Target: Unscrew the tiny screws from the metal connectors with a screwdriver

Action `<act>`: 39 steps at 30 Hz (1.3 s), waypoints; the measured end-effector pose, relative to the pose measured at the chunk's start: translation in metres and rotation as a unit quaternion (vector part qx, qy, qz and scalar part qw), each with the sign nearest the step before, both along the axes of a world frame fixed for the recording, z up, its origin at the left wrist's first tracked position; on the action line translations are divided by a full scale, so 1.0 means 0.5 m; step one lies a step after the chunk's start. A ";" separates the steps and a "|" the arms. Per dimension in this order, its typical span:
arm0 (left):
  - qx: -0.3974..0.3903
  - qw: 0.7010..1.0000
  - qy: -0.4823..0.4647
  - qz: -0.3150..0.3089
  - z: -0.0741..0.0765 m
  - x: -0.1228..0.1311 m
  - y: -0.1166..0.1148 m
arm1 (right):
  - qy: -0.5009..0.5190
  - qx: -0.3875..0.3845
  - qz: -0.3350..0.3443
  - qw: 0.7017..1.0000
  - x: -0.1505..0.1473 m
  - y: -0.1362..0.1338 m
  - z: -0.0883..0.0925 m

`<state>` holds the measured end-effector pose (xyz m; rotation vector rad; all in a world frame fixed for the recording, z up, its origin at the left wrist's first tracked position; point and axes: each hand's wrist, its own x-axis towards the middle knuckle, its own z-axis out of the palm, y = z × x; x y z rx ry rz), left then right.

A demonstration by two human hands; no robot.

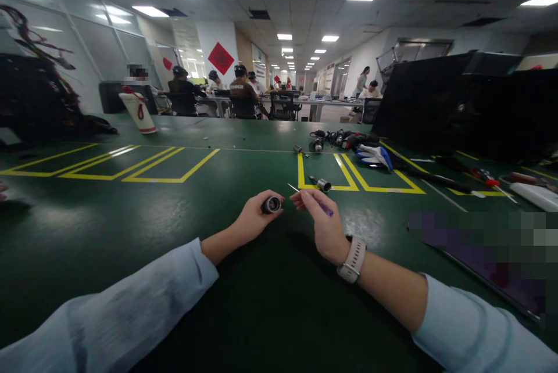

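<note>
My left hand [255, 216] is closed round a short dark cylindrical connector [272, 205], its open round end with a metal rim facing me. In my right hand [320, 219] is a small screwdriver [326, 209] with a purple handle; its thin shaft points up and left, a little right of the connector and apart from it. Just beyond my right hand, a metal connector piece [323, 185] lies on the green table [196, 210] at a yellow-taped box. A smaller metal piece [298, 150] rests farther back.
Behind to the right lie several dark cabled connectors [333, 139], a blue-and-white glove [375, 156] and a red-handled screwdriver [486, 177]. A flat tablet-like object [475, 268] is at right. A paper cup [138, 111] stands far left. Dark monitors [436, 100] rise at right; people sit beyond.
</note>
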<state>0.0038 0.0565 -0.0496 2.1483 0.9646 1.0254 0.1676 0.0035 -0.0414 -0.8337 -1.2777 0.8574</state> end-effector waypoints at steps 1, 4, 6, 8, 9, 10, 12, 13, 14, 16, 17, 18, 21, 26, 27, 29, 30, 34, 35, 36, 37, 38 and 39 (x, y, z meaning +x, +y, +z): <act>-0.011 1.000 -0.008 0.003 -0.002 -0.001 0.004 | 0.033 -0.008 0.002 0.999 0.001 0.001 -0.001; -0.037 0.999 -0.031 0.013 -0.008 -0.007 0.017 | 0.087 -0.036 0.040 0.995 0.003 -0.001 0.000; -0.044 0.998 -0.036 0.025 -0.009 -0.011 0.024 | 0.092 -0.043 0.050 0.994 0.007 -0.003 0.008; -0.046 0.997 -0.034 0.043 -0.008 -0.013 0.028 | 0.106 -0.042 0.026 0.993 0.016 -0.001 0.019; -0.047 0.997 -0.033 0.052 -0.007 -0.013 0.029 | 0.118 -0.045 0.011 0.992 0.023 0.003 0.025; -0.048 0.996 -0.033 0.062 -0.006 -0.014 0.029 | 0.134 -0.050 -0.006 0.990 0.032 0.008 0.030; -0.055 0.995 -0.039 0.071 -0.005 -0.013 0.030 | 0.169 -0.067 -0.029 0.983 0.049 0.021 0.035; -0.061 0.995 -0.041 0.072 -0.005 -0.013 0.030 | 0.188 -0.079 -0.035 0.978 0.057 0.028 0.035; -0.063 0.995 -0.043 0.071 -0.006 -0.013 0.030 | 0.208 -0.096 -0.034 0.973 0.063 0.034 0.034; -0.059 0.995 -0.044 0.069 -0.007 -0.012 0.031 | 0.237 -0.142 -0.022 0.961 0.067 0.043 0.026; -0.054 0.995 -0.043 0.070 -0.008 -0.012 0.031 | 0.245 -0.164 -0.014 0.955 0.066 0.045 0.021; -0.048 0.995 -0.043 0.074 -0.009 -0.011 0.032 | 0.248 -0.183 -0.005 0.951 0.062 0.045 0.016; -0.047 0.994 -0.046 0.082 -0.008 -0.008 0.031 | 0.244 -0.207 0.018 0.947 0.042 0.040 0.007; -0.055 0.995 -0.055 0.058 -0.005 0.000 0.026 | 0.229 -0.202 0.082 0.949 0.000 0.029 0.009; -0.054 0.996 -0.054 0.049 -0.004 0.002 0.025 | 0.220 -0.189 0.099 0.952 -0.008 0.028 0.010; -0.053 0.997 -0.049 0.033 -0.002 0.003 0.023 | 0.193 -0.155 0.127 0.960 -0.021 0.026 0.009; -0.054 0.997 -0.045 0.028 -0.001 0.003 0.021 | 0.178 -0.138 0.138 0.964 -0.026 0.025 0.007; -0.051 0.998 -0.030 0.035 0.004 0.002 0.017 | 0.139 -0.097 0.155 0.973 -0.028 0.022 -0.002; -0.051 0.998 -0.028 0.037 0.004 0.001 0.017 | 0.132 -0.089 0.150 0.976 -0.026 0.021 -0.005; -0.050 0.998 -0.028 0.039 0.005 0.000 0.016 | 0.124 -0.082 0.141 0.979 -0.024 0.020 -0.007; -0.049 0.998 -0.028 0.038 0.004 0.000 0.016 | 0.113 -0.074 0.130 0.982 -0.021 0.018 -0.009; -0.047 0.998 -0.029 0.035 0.004 -0.001 0.016 | 0.097 -0.067 0.120 0.986 -0.019 0.016 -0.010; -0.044 0.998 -0.029 0.032 0.003 -0.001 0.016 | 0.080 -0.060 0.111 0.989 -0.018 0.014 -0.011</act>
